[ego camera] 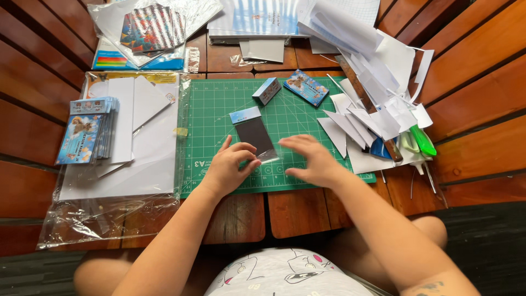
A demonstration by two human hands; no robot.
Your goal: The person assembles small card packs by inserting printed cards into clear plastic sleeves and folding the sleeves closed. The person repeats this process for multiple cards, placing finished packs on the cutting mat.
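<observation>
Left hand point(227, 167) fingers pinch a clear, dark-filled sleeve point(253, 135); right hand point(312, 161) hovers, fingers released.

Sleeve point(253, 135): clear glossy plastic film with a pale blue paper header, dark insert inside.
Cutting mat point(219, 109): matt green rubbery plastic, printed with a grid.
Table point(476, 82): reddish slatted wood with a smooth, slightly shiny varnish.
Scraps point(378, 104): plain white matt paper.
Card stack point(87, 130): glossy printed card.
Large bag point(104, 219): crinkled transparent plastic, shiny.
Ruler point(364, 98): brown wood.
</observation>
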